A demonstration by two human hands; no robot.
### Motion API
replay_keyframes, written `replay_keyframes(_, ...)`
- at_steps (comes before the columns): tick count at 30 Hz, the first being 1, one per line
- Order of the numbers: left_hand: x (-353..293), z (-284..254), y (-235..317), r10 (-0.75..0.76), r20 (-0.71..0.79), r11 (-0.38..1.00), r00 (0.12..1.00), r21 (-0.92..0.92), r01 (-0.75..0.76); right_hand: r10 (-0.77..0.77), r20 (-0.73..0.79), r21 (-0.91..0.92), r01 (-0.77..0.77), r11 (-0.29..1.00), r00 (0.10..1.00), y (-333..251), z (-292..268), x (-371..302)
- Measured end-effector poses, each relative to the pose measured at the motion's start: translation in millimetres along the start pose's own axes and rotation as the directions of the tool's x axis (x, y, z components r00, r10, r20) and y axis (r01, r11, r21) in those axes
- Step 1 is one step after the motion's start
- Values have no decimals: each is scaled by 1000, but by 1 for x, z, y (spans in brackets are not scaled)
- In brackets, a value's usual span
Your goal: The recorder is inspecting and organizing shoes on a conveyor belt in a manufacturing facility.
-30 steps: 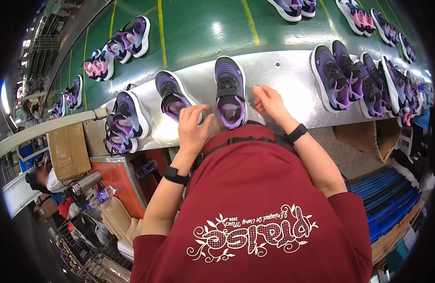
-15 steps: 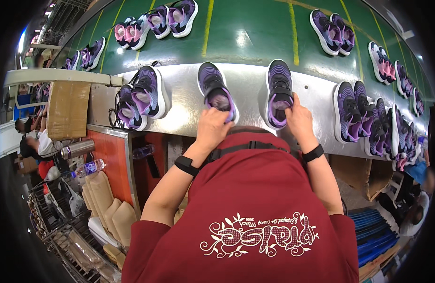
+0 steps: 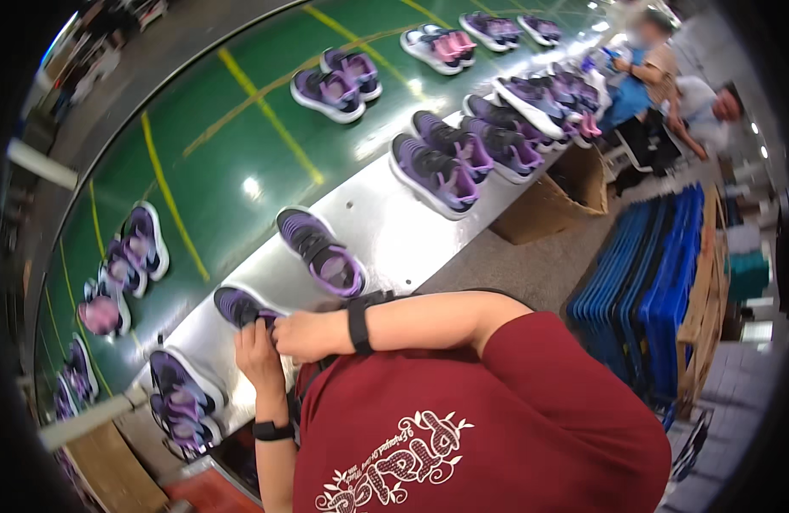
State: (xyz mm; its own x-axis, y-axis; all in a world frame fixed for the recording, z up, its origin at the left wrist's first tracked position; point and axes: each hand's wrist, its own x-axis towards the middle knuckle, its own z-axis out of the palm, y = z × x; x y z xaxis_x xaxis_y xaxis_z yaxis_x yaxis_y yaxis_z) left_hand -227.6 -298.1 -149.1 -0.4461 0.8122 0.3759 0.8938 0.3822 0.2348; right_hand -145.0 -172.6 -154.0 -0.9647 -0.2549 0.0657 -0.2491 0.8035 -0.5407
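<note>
Shoe [image 3: 235, 305] in black and purple with a white sole, down on the steel ledge [image 3: 386, 244] before the wearer, toe turned away, rear part mostly hidden behind both hands. At its opening, the left hand [image 3: 259, 352], upright, with fingers bent together over the near part of the shoe. Close against it, the right hand [image 3: 307, 336], extended across the front of the maroon shirt [image 3: 514, 419], fingers curled toward the same spot. Cannot tell, through blur and overlap, between a firm pinch and a mere touch in either hand. On the wrists, a black left wristband [image 3: 275, 430] and a black right wristband [image 3: 358, 329]. Just to the right on the ledge, apart from both hands, a matching shoe [image 3: 307, 235], sole down. Farther left, a laced pair [image 3: 185, 385]; farther right, a close row of shoes [image 3: 433, 167]. Beyond the ledge, a green belt [image 3: 232, 145] with yellow lines, bearing more pairs, some lined in pink. Below the ledge to the right, an open cardboard box [image 3: 553, 205], then stacked blue trays [image 3: 642, 291], with a co-worker [image 3: 655, 68] farther back
</note>
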Motion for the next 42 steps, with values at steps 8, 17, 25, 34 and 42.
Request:
replay_keyframes(8,9,4,3,85,32,995,996,-53,-83,1,96,-255,24,967,995,20,18,1)
replay_keyframes(17,6,-19,-8,-585,449,101,675,-786,610,-49,-61,-91,43,995,997,-2,-51,-7)
replay_keyframes(25,47,-67,49,-238,477,-47,846,-876,481,256,-576,281,-106,954,777,-31,-192,-24)
replay_keyframes(34,43,-78,81,6,618,44,786,-786,617,513,-468,355,-378,855,720,33,-177,9)
replay_keyframes(42,51,-104,60,-335,424,388,841,-752,533,500,-343,545,-265,795,795,33,-190,0)
